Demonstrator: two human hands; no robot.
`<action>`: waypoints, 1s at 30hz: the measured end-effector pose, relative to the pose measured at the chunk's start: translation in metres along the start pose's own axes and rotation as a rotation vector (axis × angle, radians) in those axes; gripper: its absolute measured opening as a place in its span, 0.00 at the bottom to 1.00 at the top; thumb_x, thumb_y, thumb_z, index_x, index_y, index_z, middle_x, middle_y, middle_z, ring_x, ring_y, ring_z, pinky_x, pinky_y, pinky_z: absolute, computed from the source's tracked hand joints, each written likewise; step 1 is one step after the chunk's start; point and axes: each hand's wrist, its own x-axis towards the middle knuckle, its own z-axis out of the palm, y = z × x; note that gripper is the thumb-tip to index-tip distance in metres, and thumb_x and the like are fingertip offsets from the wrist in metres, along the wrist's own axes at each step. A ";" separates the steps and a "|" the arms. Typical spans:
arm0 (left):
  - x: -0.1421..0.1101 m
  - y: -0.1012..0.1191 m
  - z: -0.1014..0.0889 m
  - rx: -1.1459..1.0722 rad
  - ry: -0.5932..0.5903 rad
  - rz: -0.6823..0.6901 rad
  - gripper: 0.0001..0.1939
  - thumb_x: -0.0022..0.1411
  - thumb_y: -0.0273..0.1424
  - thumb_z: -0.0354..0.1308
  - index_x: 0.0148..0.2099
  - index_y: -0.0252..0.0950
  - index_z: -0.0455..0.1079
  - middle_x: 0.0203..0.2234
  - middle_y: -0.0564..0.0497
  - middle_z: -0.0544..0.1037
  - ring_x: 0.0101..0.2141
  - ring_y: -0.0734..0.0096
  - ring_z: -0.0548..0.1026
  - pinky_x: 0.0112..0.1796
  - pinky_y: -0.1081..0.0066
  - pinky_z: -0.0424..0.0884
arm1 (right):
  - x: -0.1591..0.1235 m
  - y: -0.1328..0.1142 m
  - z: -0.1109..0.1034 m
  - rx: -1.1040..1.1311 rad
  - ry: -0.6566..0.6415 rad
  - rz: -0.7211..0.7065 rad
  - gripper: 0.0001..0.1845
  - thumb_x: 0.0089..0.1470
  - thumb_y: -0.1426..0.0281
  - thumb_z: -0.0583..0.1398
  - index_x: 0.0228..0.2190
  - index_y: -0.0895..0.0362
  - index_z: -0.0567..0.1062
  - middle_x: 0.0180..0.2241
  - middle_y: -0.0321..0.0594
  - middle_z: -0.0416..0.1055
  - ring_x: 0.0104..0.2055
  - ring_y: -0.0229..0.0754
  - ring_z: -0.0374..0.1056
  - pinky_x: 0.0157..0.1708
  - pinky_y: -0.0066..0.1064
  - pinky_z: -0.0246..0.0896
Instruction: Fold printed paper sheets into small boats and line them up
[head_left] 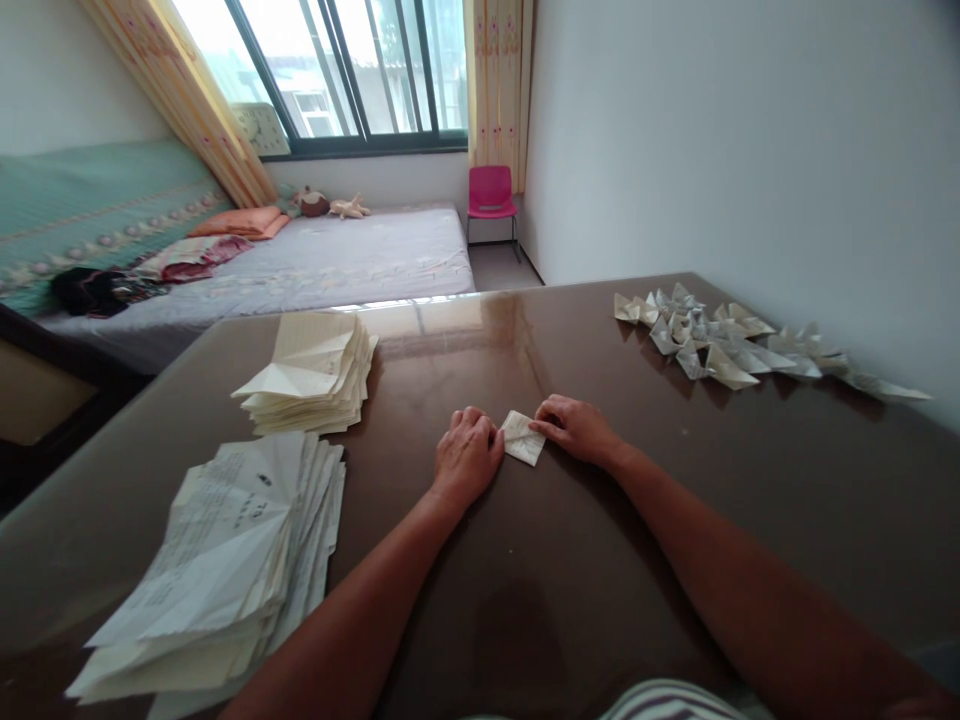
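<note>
A small folded paper square [523, 440], off-white with faint print, lies on the brown table between my hands, one corner pointing toward me. My left hand [469, 455] rests at its left corner with the fingers curled and closed on that edge. At the opposite side, my right hand [576, 428] pinches the right corner between thumb and fingers. The undersides of both hands and the fingertips of the left are partly hidden.
On the left of the table [465, 600] stand a stack of cream creased sheets [300, 385] and a stack of printed creased sheets [217, 540]. Several folded paper boats [705, 335] lie at the far right by the wall. Beyond are a bed [375, 245] and a pink chair [491, 192].
</note>
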 end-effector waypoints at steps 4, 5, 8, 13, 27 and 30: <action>0.000 0.000 0.001 0.033 0.006 0.009 0.11 0.66 0.37 0.49 0.32 0.39 0.66 0.38 0.49 0.70 0.42 0.63 0.66 0.39 0.66 0.69 | 0.000 -0.006 0.003 -0.094 0.053 0.047 0.19 0.58 0.52 0.54 0.28 0.53 0.73 0.31 0.35 0.71 0.32 0.38 0.66 0.27 0.29 0.47; 0.000 0.001 0.001 0.046 0.005 0.009 0.11 0.66 0.37 0.49 0.33 0.39 0.65 0.38 0.48 0.70 0.42 0.63 0.66 0.39 0.66 0.69 | 0.000 -0.007 0.004 -0.113 0.059 0.054 0.20 0.58 0.51 0.54 0.27 0.53 0.72 0.31 0.35 0.71 0.32 0.38 0.66 0.26 0.29 0.47; 0.000 0.003 0.001 0.086 0.003 0.011 0.11 0.66 0.37 0.48 0.33 0.39 0.65 0.38 0.47 0.70 0.42 0.62 0.66 0.38 0.66 0.70 | -0.001 -0.011 0.006 -0.149 0.068 0.060 0.20 0.58 0.51 0.53 0.27 0.53 0.71 0.31 0.36 0.70 0.32 0.39 0.66 0.26 0.30 0.46; -0.001 0.006 0.000 0.135 0.001 0.004 0.09 0.65 0.36 0.50 0.36 0.38 0.66 0.38 0.46 0.70 0.42 0.61 0.66 0.37 0.65 0.70 | -0.002 -0.014 0.004 -0.170 0.084 0.067 0.21 0.59 0.52 0.53 0.26 0.53 0.70 0.31 0.36 0.70 0.32 0.38 0.65 0.27 0.30 0.46; -0.010 0.001 -0.003 0.079 -0.008 0.469 0.12 0.66 0.28 0.50 0.50 0.37 0.69 0.42 0.48 0.73 0.45 0.65 0.67 0.46 0.66 0.69 | -0.003 -0.013 0.007 -0.177 0.116 0.062 0.20 0.59 0.53 0.53 0.26 0.54 0.70 0.31 0.36 0.69 0.32 0.38 0.64 0.27 0.29 0.45; -0.011 0.004 -0.005 0.106 -0.047 0.455 0.12 0.66 0.28 0.51 0.50 0.35 0.69 0.42 0.47 0.74 0.45 0.64 0.68 0.46 0.66 0.69 | -0.003 -0.013 0.008 -0.188 0.124 0.056 0.19 0.60 0.54 0.53 0.26 0.54 0.70 0.31 0.37 0.69 0.32 0.38 0.64 0.27 0.30 0.45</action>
